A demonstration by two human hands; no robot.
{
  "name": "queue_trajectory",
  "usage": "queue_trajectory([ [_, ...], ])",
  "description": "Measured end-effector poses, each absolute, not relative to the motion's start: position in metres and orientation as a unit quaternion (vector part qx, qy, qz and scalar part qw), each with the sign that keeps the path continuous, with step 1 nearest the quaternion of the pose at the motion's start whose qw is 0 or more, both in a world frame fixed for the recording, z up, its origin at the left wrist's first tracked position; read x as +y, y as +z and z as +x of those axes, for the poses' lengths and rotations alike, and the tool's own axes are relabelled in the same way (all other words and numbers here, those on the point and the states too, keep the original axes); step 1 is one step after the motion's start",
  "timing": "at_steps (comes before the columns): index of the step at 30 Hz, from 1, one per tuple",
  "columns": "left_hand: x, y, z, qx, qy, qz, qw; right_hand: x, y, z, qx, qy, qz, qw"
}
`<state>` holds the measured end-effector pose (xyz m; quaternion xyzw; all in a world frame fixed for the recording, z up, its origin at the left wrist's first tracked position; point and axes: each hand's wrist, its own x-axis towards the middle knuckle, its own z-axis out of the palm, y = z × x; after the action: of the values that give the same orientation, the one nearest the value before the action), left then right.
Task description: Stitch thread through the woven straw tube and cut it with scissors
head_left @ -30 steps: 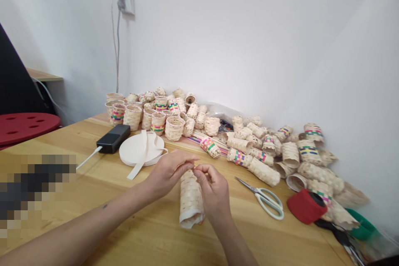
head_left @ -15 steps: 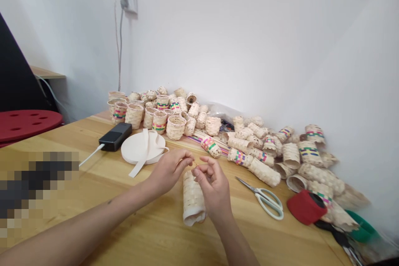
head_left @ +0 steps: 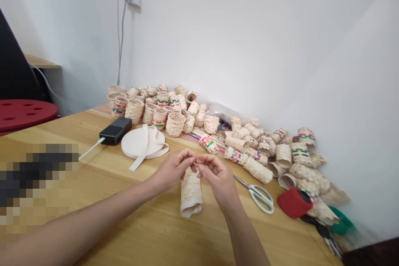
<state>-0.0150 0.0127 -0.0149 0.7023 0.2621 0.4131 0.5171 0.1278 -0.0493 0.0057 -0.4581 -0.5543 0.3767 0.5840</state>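
Observation:
My left hand [head_left: 174,169] and my right hand [head_left: 218,178] meet fingertip to fingertip over the table. Each is closed in a pinch, and whatever lies between the fingers is too small to make out. Just below them a pale woven basket tube [head_left: 191,195] lies on its side, with a white band around its near opening. Its far end is partly hidden behind my fingers. To the left rests a roll of white ribbon [head_left: 131,145] with a loose tail. White-handled scissors [head_left: 260,197] lie to the right of my right hand.
Many small woven baskets [head_left: 175,124] are piled along the wall. A black power bank [head_left: 116,131] with a white cable sits at the left. A red thread spool [head_left: 293,203] and a green round object [head_left: 341,221] lie at the right, on the wooden table [head_left: 140,237].
My hands have come together, the right moving in to meet the left at the fingertips. The view has shifted slightly. The basket tube still lies beneath my hands.

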Motion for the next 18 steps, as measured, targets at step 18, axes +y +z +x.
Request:
queue_trajectory([
  [18, -0.009, -0.007, -0.012, 0.099, 0.330, 0.556, 0.757, -0.051, 0.046, 0.137, -0.650, 0.210, -0.504, 0.528],
])
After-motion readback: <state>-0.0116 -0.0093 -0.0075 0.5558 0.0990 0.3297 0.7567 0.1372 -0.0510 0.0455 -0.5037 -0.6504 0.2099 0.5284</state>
